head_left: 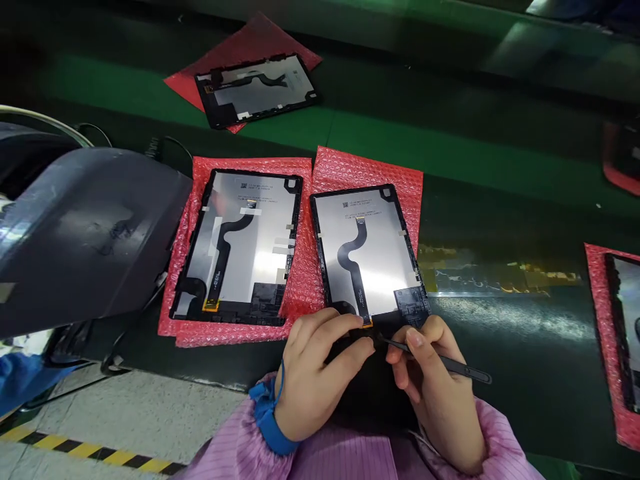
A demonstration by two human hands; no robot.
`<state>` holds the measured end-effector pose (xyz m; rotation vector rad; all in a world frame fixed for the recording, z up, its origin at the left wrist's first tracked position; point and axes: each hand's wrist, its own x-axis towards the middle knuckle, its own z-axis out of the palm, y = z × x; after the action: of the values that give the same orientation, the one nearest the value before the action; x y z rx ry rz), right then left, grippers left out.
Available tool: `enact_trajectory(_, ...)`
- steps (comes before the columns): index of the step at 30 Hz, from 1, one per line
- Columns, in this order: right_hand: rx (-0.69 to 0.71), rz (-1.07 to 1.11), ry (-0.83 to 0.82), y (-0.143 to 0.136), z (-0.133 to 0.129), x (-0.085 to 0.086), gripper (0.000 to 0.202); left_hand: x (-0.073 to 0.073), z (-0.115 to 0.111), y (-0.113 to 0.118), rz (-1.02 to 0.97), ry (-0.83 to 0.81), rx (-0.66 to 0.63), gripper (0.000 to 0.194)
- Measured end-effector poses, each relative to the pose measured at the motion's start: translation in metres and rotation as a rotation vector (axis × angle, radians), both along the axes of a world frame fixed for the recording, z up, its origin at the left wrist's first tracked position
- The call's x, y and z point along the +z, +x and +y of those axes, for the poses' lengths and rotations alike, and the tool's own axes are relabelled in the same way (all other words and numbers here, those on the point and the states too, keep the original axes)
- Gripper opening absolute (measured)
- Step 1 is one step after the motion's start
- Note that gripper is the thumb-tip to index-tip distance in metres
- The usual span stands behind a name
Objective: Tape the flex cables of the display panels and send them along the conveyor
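Centre panel [333,287]: lying back up on red wrap [370,167], its near edge reaching my hands. Its black cable [356,267] is already running in place down the back to an orange end [367,325]. White strips [250,211] are crossing the cable on the left panel [255,257]; none are showing on the centre cable, so I am judging that panel the less finished. Whether the orange end is seated, I cannot tell.

Left hand [313,383]: reaching in palm down, index fingertip resting by the orange end, thumb bending in nearer me. Whether the two are pinching anything, I cannot tell.

Right hand [440,387]: turning inward, thumb and fingers closing around black tweezers [465,369], which are slanting left, their tips pointing beside the orange end.
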<state>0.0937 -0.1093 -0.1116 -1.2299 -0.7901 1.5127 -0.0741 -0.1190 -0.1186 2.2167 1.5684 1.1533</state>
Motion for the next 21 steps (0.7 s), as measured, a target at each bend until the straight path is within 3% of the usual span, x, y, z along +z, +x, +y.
enact_trajectory(4, 0.026, 0.045, -0.024, 0.008, 0.001, 0.007, 0.033, 0.007, 0.002, 0.002, -0.107, -0.029, -0.009, 0.017)
enact_trajectory(7, -0.002, 0.005, 0.116, 0.026, 0.002, 0.008, 0.021, 0.010, 0.002, 0.002, -0.385, -0.246, -0.028, 0.012)
enact_trajectory(9, 0.079, -0.026, 0.236, 0.039, 0.004, 0.009, 0.011, 0.010, 0.002, 0.002, -0.597, -0.445, -0.068, 0.010)
enact_trajectory(12, 0.297, -0.046, 0.294, 0.055, 0.012, 0.011, 0.017, 0.011, 0.001, 0.001, -0.777, -0.656, -0.145, 0.008)
enact_trajectory(15, 0.416, -0.048, 0.282, 0.059, 0.021, 0.013, 0.015, 0.012, 0.000, 0.001, -0.828, -0.721, -0.173, 0.007)
enact_trajectory(21, 0.488, -0.022, 0.165, 0.055, 0.027, 0.009, 0.014, 0.012, 0.000, 0.005, -0.801, -0.747, -0.164, 0.009)
